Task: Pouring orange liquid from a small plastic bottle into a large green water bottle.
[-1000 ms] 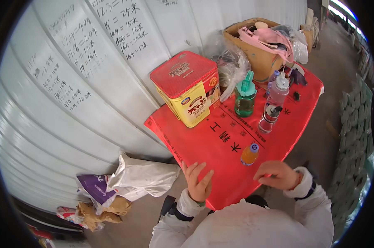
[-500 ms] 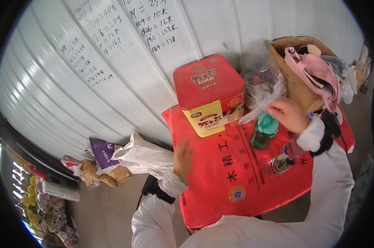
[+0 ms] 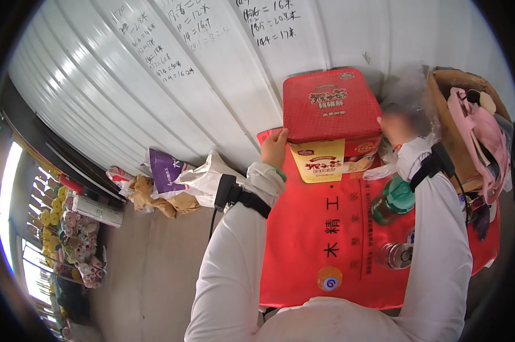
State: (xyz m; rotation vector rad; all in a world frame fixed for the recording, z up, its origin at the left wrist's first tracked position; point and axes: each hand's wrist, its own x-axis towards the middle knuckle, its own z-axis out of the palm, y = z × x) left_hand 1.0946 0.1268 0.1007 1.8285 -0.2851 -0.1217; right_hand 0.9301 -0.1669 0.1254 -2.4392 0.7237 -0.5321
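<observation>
A red tin box (image 3: 332,109) with a closed lid and a yellow front panel stands at the far end of a red-covered table, by the wall. My left hand (image 3: 274,147) grips the lid's front left corner with curled fingers. At the lid's right edge is my right hand (image 3: 397,126), its thumb against the rim; the rest of that hand is blurred. Near my right forearm stand a green-lidded bottle (image 3: 395,196) and a clear bottle with a metallic-looking cap (image 3: 399,255), partly hidden by the sleeve.
Right of the tin is a cardboard box (image 3: 440,102) with a pink bag (image 3: 468,134). A round orange sticker (image 3: 330,279) is on the red table cover (image 3: 303,239). White and purple bags (image 3: 167,171) lie along the wall. Colourful rolls (image 3: 81,245) are stacked at far left.
Both my hands have reached forward to the tin's two sides: the left from over the table, the right from above the green-lidded bottle. The view has shifted left.
</observation>
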